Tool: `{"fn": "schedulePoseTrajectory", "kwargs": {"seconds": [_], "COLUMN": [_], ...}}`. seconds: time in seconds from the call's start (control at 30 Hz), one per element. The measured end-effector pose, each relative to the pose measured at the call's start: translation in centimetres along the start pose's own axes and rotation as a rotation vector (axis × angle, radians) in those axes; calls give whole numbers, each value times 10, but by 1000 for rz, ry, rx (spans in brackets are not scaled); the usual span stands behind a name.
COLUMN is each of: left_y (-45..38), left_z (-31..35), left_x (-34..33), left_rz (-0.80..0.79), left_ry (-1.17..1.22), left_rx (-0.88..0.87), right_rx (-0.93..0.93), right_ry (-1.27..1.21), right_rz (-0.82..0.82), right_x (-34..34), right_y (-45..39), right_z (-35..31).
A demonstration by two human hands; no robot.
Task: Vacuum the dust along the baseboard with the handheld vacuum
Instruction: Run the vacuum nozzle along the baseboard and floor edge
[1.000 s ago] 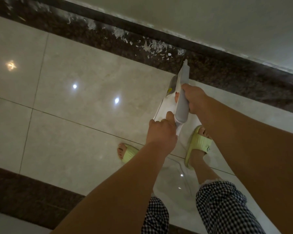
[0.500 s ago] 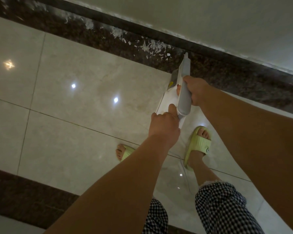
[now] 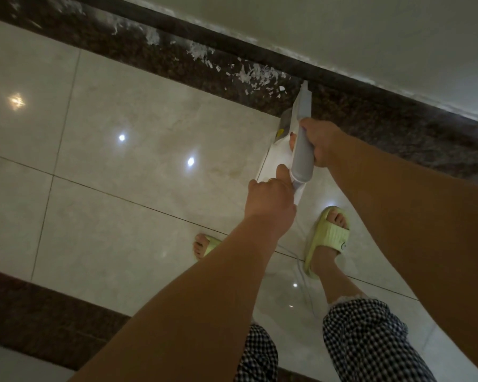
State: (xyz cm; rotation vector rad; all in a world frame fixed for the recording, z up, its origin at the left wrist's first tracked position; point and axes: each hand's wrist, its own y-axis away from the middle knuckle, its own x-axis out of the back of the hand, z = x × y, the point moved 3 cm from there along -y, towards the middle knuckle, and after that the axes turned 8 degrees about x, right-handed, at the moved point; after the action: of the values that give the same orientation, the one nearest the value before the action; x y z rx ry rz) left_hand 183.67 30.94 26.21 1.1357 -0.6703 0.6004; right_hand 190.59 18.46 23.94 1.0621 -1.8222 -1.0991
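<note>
We see the handheld vacuum (image 3: pixel 301 144) held out over the floor with both hands, its narrow nozzle tip down at the dark speckled border strip (image 3: pixel 370 125) right beside the baseboard (image 3: pixel 232 49). Our right hand (image 3: pixel 322 142) has its fingers wrapped round the grey handle, while our left hand (image 3: pixel 269 198) curls round the white rear end of the body, thumb lying along it. White flakes of dust (image 3: pixel 255 75) lie scattered on the dark strip just left of the nozzle tip, with further clumps along the baseboard toward the left. A thin white cord (image 3: pixel 301 271) trails from the vacuum across the glossy cream tiles (image 3: pixel 122 188). Below stand two feet in pale green slippers (image 3: pixel 327 238) and checked trouser legs (image 3: pixel 364 343).
</note>
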Motion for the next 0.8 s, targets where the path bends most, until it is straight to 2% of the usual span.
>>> {"fn": "schedulePoseTrajectory", "kwargs": {"seconds": [0.6, 0.8], "left_y": [14, 24], "left_z": [-26, -40], "left_x": [3, 6], "left_rz": [-17, -30], "left_ry": [-26, -14], "left_rx": [29, 26], "right_rx": [-15, 23], "right_ry": [-13, -91], "right_rz": [-5, -4], "right_x": [-27, -42], "right_y": [8, 16], "right_z": [9, 19]}}
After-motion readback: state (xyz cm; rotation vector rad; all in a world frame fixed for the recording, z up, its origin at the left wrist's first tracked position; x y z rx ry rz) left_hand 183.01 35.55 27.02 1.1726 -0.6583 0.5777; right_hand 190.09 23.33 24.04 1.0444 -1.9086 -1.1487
